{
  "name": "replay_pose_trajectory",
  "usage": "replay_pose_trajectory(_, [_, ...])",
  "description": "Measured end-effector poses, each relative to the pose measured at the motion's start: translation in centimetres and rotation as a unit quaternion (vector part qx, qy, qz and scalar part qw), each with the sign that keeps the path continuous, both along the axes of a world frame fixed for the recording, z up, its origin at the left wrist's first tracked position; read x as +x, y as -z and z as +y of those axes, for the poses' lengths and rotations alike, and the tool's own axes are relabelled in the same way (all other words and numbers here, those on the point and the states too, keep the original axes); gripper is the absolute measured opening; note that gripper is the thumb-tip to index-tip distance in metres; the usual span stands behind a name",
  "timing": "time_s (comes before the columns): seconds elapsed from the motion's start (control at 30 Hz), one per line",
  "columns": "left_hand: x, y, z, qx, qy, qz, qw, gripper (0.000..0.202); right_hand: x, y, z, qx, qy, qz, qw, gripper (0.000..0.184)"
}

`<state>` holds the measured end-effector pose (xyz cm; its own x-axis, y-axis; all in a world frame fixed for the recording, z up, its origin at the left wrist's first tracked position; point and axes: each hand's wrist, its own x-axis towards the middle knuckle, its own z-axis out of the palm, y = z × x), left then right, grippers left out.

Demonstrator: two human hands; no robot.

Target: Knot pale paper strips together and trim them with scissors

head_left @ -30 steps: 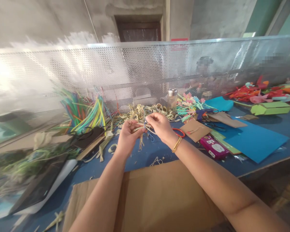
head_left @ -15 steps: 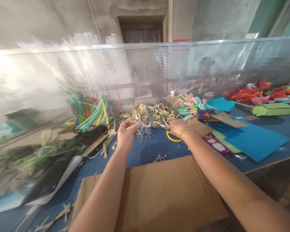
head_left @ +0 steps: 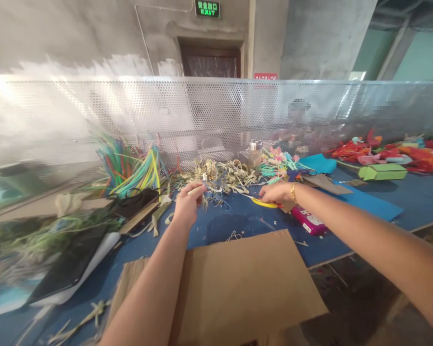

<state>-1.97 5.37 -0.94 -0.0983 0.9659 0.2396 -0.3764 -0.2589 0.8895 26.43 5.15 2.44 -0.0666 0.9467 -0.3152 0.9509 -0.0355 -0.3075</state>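
- The left hand [head_left: 186, 204] is raised just above the blue bench [head_left: 223, 223]. Its thumb and fingers pinch the end of a pale strip [head_left: 196, 190].
- That strip sits at the near edge of a loose heap of pale straw-like strips [head_left: 225, 172], which lies on the bench against the perforated metal screen [head_left: 209, 115].
- The right hand [head_left: 276, 192] wears a gold bracelet [head_left: 293, 192] at the wrist. It is stretched out to the right of the heap, with its fingers curled onto a pair of scissors [head_left: 262, 203].
- The scissors have a yellow handle and lie low on the bench, blades pointing left towards the heap. The motion blur hides how firm the grip is.
- The two hands are well apart, with the front edge of the heap between them.
- A pink box [head_left: 307, 221] lies just right of the scissors, under the right forearm.
- A sheet of brown cardboard [head_left: 238, 288] covers the near part of the bench between the two forearms.
- A fan of bright coloured strips [head_left: 130, 166] stands to the left of the heap, and a black bag [head_left: 135, 202] lies in front of it.
- A metal jar [head_left: 254, 153] stands upright behind the heap, beside a cluster of paper flowers [head_left: 278, 163].
- A blue paper sheet [head_left: 373, 204] and a green box [head_left: 382, 171] lie farther right, well away from both hands.
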Motion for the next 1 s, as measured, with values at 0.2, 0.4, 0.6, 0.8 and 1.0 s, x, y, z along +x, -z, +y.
replay_pose_trajectory(0.2, [0.2,-0.5,-0.2,-0.013,0.037,-0.031,0.999,0.024,4.3,0.0,-2.3,0.001,-0.002,0.235,0.972,0.039])
replay_pose_trajectory(0.4, [0.2,-0.7,-0.7,-0.051,0.103,-0.042,0.993,0.022,1.6,0.2,-3.3,0.053,-0.05,0.391,0.918,0.05])
replay_pose_trajectory(0.6, [0.5,-1.1,-1.3,-0.081,0.149,-0.069,0.983,0.02,-3.7,0.3,-3.3,0.055,-0.115,0.435,0.891,0.043])
replay_pose_trajectory(0.8, [0.6,-1.1,-1.2,-0.105,0.163,-0.068,0.979,0.019,-5.2,0.1,-2.9,0.03,-0.11,0.457,0.882,0.046])
replay_pose_trajectory(1.0, [0.4,-0.8,-0.9,-0.108,0.178,-0.069,0.976,0.018,-5.4,-0.5,-3.2,-0.005,-0.088,0.471,0.878,0.049])
